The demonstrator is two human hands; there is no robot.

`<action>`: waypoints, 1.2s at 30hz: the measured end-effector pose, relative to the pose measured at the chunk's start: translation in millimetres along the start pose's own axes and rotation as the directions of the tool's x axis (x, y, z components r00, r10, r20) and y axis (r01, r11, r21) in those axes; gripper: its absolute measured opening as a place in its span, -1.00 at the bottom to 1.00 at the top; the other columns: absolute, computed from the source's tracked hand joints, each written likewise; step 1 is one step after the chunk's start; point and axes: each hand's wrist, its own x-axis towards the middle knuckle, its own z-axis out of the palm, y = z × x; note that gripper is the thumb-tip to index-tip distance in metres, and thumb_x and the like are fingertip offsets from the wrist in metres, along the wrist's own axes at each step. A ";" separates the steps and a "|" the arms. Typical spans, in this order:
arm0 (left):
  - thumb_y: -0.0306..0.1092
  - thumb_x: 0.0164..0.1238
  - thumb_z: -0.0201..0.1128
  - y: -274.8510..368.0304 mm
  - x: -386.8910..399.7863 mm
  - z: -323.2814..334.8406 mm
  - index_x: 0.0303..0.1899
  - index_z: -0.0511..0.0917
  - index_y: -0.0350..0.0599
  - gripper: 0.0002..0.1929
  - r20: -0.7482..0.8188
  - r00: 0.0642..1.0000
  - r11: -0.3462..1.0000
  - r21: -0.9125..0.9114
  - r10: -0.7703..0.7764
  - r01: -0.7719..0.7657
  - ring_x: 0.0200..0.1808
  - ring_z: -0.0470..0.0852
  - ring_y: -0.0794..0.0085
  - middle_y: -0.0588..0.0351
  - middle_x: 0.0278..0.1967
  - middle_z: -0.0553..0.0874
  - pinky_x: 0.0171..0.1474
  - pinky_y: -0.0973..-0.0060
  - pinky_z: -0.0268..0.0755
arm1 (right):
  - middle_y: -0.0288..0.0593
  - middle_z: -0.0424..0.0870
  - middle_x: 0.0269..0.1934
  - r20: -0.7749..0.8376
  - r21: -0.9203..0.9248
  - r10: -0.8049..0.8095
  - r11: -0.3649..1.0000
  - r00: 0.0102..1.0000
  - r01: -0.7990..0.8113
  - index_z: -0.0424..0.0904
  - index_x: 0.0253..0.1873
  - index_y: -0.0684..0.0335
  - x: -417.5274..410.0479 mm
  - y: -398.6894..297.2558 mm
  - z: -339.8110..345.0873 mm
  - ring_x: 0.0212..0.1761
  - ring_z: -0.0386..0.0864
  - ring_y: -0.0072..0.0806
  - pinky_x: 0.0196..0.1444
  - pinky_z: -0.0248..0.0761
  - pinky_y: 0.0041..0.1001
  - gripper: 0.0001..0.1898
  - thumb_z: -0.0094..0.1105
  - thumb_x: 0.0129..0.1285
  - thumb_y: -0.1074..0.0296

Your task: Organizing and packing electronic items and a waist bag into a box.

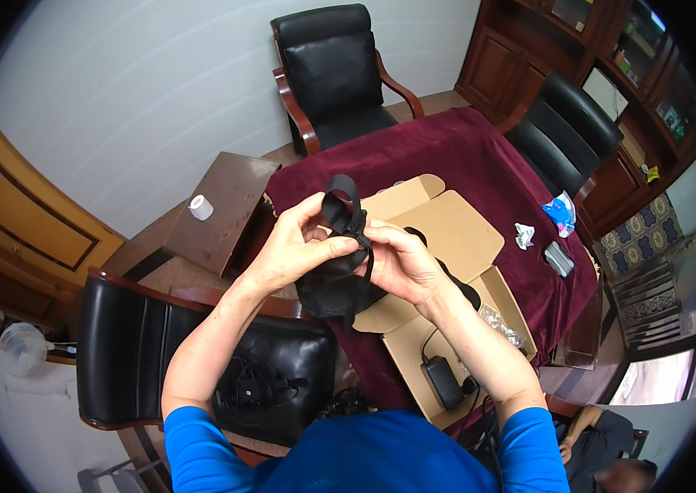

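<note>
My left hand [298, 243] pinches black fabric straps, thumb against fingers, where they cross in a knot or bow. My right hand [400, 262] grips the same straps from the other side. A wide loop of the black strap [343, 185] stands up above the fingers, and a dark fabric piece [323, 296] hangs beneath the hands. Behind them lies an open cardboard box [458, 231] on a table with a maroon cloth. Inside the box are a black power adapter [444, 382] with a cable and clear plastic wrap [499, 323]. Another black item is partly hidden behind my right hand.
Right on the maroon tablecloth [446, 142] lie a blue packet [560, 214], a crumpled tissue [524, 235] and a small grey case [559, 259]. A paper roll [200, 207] stands on a brown side table. Black chairs surround the table; one holds cables. A person [606, 437] sits lower right.
</note>
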 end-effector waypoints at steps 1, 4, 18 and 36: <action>-0.46 0.33 0.50 -1.8 0.5 0.8 0.18 0.53 -0.22 -0.56 0.003 1.000 1.000 -0.011 0.021 -0.021 -0.07 0.74 0.56 0.16 -0.05 0.73 0.07 0.50 0.65 | -0.30 0.68 -0.03 -0.021 0.005 -0.002 1.000 1.000 0.003 0.56 0.18 0.25 0.0 1.2 2.5 -0.09 0.59 -0.62 0.05 0.52 -0.48 -0.77 0.18 0.52 0.35; -0.47 0.30 0.52 -3.1 -3.2 2.8 0.18 0.51 -0.21 -0.54 -0.017 1.000 0.998 0.067 0.017 -0.015 0.03 0.70 0.55 0.17 -0.05 0.72 0.11 0.49 0.64 | -0.29 0.70 -0.07 -0.146 -0.203 -0.064 0.979 0.987 0.033 0.58 0.12 0.28 1.2 2.5 -2.5 -0.11 0.63 -0.64 0.02 0.53 -0.55 -0.78 0.23 0.51 0.34; -0.36 0.12 0.58 -14.2 3.2 1.6 -0.04 0.57 -0.22 -0.58 -0.170 0.985 0.898 0.434 0.004 0.071 -0.12 0.63 0.63 0.16 -0.19 0.75 0.06 0.50 0.51 | -0.26 0.70 -0.21 0.459 -0.814 -0.445 -0.556 0.769 0.165 0.69 -0.08 0.14 -20.5 -25.0 41.2 -0.16 0.70 -0.29 -0.14 0.44 -0.32 -0.81 0.43 0.20 0.37; -0.26 -0.03 0.54 1.8 15.2 22.1 -0.13 0.58 -0.27 -0.56 -0.160 0.987 0.537 0.833 0.006 0.132 -0.17 0.80 -0.01 -0.18 -0.32 0.77 -0.10 0.18 0.62 | -0.16 0.69 -0.44 0.355 -0.609 -0.072 -0.774 0.932 0.172 0.63 -0.31 0.18 -10.2 -42.2 31.7 -0.36 0.74 -0.21 -0.38 0.53 -0.27 -0.92 0.33 0.15 0.35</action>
